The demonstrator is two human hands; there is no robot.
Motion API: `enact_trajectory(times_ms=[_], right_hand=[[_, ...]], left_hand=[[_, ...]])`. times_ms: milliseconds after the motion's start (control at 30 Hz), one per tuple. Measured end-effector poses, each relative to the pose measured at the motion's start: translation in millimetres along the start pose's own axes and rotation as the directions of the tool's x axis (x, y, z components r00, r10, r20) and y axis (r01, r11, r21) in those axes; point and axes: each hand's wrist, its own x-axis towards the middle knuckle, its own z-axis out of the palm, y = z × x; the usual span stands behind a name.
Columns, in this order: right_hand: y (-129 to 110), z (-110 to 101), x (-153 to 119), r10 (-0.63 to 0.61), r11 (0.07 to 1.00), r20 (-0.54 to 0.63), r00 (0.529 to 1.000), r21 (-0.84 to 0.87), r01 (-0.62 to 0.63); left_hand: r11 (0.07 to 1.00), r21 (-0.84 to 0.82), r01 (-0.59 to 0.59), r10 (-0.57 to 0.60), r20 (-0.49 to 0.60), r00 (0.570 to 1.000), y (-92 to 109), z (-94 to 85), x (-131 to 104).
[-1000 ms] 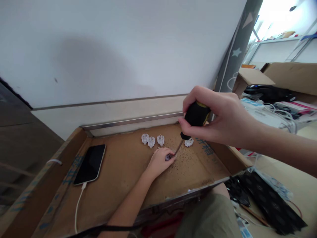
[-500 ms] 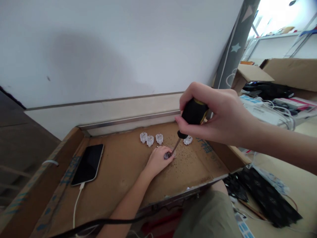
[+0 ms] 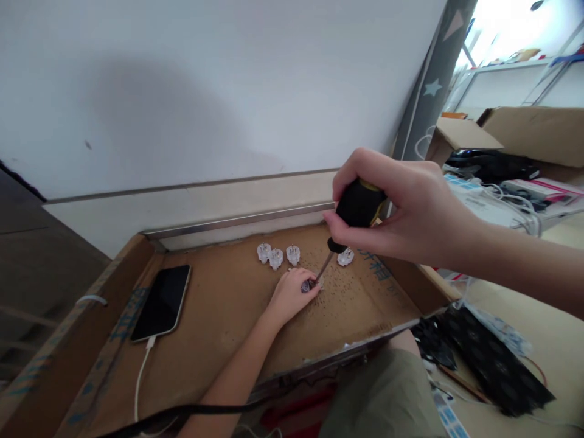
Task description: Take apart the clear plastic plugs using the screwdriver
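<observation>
My right hand (image 3: pixel 392 204) is closed round the black and yellow handle of a screwdriver (image 3: pixel 358 207). Its metal shaft slants down to a small clear plug piece (image 3: pixel 306 286), which my left hand (image 3: pixel 291 293) pins between its fingers on the cardboard. The fingers partly hide this piece. Behind my left hand, clear plug pieces with metal pins lie on the cardboard: two close together (image 3: pixel 269 255) and one beside them (image 3: pixel 293 255). Another clear piece (image 3: pixel 345 257) sits to the right, just past the screwdriver shaft. Many tiny dark specks are scattered around the held piece.
A phone (image 3: pixel 163 302) with a white cable lies at the left of the shallow cardboard tray (image 3: pixel 219 365). A white panel (image 3: pixel 228 91) rises behind it. At the right are an open cardboard box (image 3: pixel 538 134), tangled white cables and a black strip (image 3: pixel 497 362). A black cable crosses the lower front.
Both hands remain in nearly the same places, with the screwdriver still against the held piece. The right hand has shifted very slightly; the whole view has moved a little.
</observation>
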Motion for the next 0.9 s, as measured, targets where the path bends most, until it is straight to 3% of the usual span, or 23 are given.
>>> enact_trajectory(times_ms=[267, 667, 800, 900], right_hand=[[0.4, 1.2, 0.7, 0.063, 0.998, 0.041, 0.997, 0.018, -0.064], [9.0, -15.6, 10.3, 0.071, 0.969, 0.328, 0.942, 0.203, -0.144], [8.3, -19.0, 12.1, 0.099, 0.976, 0.371, 0.923, 0.144, -0.162], [12.5, -19.0, 14.0, 0.084, 0.994, 0.340, 0.937, 0.037, -0.102]], left_hand=[[1.000, -0.005, 0.000, 0.000, 0.006, 1.000, 0.8, -0.4, -0.1], [1.000, -0.010, 0.001, -0.001, 0.017, 1.000, 0.9, -1.1, -0.1], [1.000, -0.015, 0.001, -0.001, 0.010, 1.000, 0.0, -0.7, -0.6], [1.000, -0.015, 0.014, -0.014, 0.006, 1.000, 0.2, -0.7, -0.8]])
